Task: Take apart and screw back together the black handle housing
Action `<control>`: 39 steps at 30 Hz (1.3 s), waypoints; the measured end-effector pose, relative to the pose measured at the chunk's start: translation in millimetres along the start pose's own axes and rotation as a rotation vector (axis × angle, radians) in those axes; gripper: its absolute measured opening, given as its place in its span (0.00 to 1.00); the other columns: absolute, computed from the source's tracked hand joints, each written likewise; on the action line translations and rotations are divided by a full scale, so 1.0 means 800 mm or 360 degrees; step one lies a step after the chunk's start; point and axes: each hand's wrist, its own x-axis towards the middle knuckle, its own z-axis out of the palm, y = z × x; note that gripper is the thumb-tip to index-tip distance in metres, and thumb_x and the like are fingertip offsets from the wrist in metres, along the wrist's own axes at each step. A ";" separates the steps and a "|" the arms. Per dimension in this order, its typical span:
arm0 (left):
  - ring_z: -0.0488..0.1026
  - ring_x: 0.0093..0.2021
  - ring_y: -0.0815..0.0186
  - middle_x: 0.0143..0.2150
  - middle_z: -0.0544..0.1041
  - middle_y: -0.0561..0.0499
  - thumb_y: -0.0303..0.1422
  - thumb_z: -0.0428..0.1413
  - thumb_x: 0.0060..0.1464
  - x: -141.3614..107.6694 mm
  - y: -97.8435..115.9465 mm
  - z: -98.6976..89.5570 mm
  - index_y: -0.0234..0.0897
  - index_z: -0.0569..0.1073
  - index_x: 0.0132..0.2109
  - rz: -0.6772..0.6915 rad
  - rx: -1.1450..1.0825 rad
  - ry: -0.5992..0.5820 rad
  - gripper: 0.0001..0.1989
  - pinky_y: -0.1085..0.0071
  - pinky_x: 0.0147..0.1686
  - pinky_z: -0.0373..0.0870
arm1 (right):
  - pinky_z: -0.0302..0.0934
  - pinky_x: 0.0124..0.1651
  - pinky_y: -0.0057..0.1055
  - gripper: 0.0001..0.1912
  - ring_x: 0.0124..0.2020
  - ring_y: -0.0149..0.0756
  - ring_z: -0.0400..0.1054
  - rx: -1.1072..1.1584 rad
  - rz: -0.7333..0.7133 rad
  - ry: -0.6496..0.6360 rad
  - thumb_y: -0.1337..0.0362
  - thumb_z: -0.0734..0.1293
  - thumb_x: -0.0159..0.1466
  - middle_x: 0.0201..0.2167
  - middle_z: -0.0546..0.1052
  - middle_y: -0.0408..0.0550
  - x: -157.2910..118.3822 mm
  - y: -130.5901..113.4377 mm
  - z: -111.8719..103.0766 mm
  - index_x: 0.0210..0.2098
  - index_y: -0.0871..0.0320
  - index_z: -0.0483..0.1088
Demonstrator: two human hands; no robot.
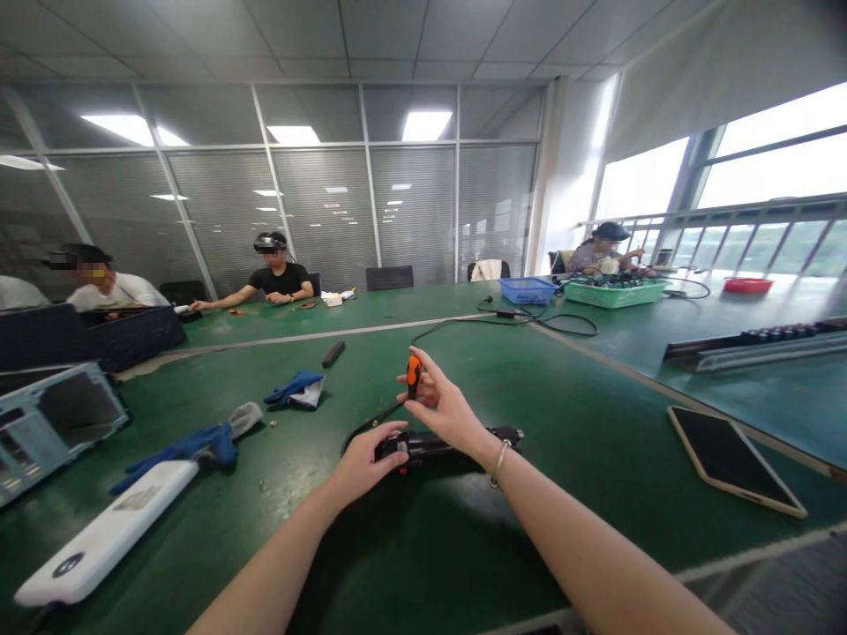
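Note:
A black elongated device (433,445) with a cable at its left end lies on the green table (582,547). My left hand (367,459) grips the device's left end, thumb in front and fingers behind. Above the device, my right hand (440,401) holds an orange and black screwdriver (414,377) by its handle, which stands upright between thumb and fingers. The tip of the screwdriver is too small to make out. A small red part shows at the device's front edge near my left thumb.
Blue gloves (295,389) and a white power bank (109,529) lie left, beside a metal case (59,432). A phone (734,459) rests right. Blue (528,291) and green (615,295) baskets stand farther back, with a cable near them. Several people sit around the table.

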 end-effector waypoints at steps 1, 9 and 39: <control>0.74 0.52 0.56 0.51 0.77 0.45 0.40 0.58 0.55 0.000 0.000 0.000 0.37 0.70 0.56 0.0004 0.0005 0.0000 0.23 0.63 0.54 0.67 | 0.69 0.45 0.32 0.38 0.38 0.30 0.74 -0.0019 -0.0020 -0.0051 0.69 0.63 0.61 0.43 0.75 0.46 -0.001 -0.001 0.001 0.67 0.50 0.45; 0.73 0.51 0.55 0.52 0.76 0.44 0.39 0.58 0.55 0.001 -0.002 0.000 0.36 0.72 0.54 0.0039 0.0095 0.0003 0.21 0.63 0.53 0.68 | 0.66 0.46 0.39 0.36 0.38 0.40 0.69 -0.0960 -0.0267 0.0139 0.66 0.67 0.60 0.37 0.74 0.47 -0.009 -0.015 0.011 0.65 0.52 0.52; 0.74 0.47 0.59 0.49 0.78 0.47 0.37 0.56 0.57 0.002 -0.002 -0.001 0.36 0.75 0.53 0.0082 0.0109 -0.0059 0.18 0.67 0.51 0.66 | 0.61 0.48 0.37 0.30 0.37 0.37 0.67 -0.1057 -0.0397 0.0108 0.67 0.64 0.62 0.36 0.74 0.46 -0.014 -0.018 0.009 0.63 0.53 0.56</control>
